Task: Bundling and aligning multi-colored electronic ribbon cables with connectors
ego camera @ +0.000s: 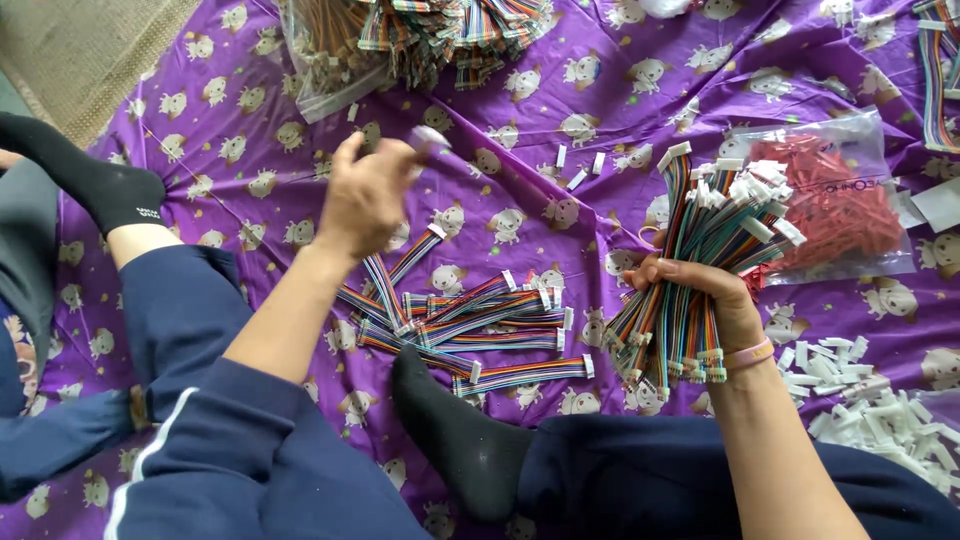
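Sitting on the floor in the head view, you have a purple printed cloth [560, 110] spread before you. Your right hand [705, 300] is closed tight around a thick bundle of rainbow ribbon cables [700, 250], their white connectors fanning toward 1 o'clock. Your left hand [365, 195] is raised at 11 o'clock from the laid-out cables [470, 330]; its fingers are curled, pinching something small and pale that is too blurred to name. About a dozen cables lie in a loose row between your feet, so I judge the sorting is partly done, with the bundle much the larger share. A bag of red parts [840, 200] lies at 2 o'clock, loose white connectors [880, 410] at 4 o'clock.
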